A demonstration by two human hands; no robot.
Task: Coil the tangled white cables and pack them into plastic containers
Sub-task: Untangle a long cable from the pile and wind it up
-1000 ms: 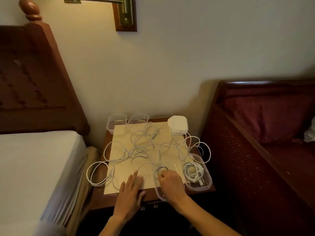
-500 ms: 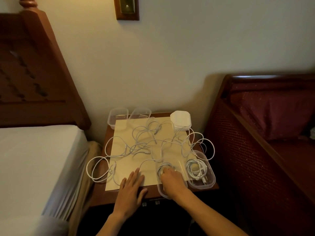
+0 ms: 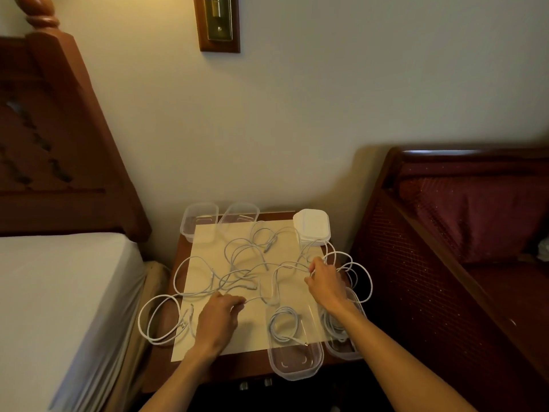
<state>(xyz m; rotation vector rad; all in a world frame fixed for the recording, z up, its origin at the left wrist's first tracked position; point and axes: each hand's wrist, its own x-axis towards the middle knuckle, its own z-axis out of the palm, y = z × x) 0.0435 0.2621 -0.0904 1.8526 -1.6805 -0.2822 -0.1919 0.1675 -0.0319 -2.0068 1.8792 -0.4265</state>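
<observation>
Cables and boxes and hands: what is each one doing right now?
Loose cables: tangled, spread over the paper sheet.
Near box: open, one coiled cable inside.
Right box: open, coiled cable inside, partly hidden by the arm.
Two far boxes: open, look empty.
Lid stack: piled up, unused.
Left hand: pinching a cable.
Right hand: gripping a cable.

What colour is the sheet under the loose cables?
Pale cream sheet, seen in the head view.
</observation>
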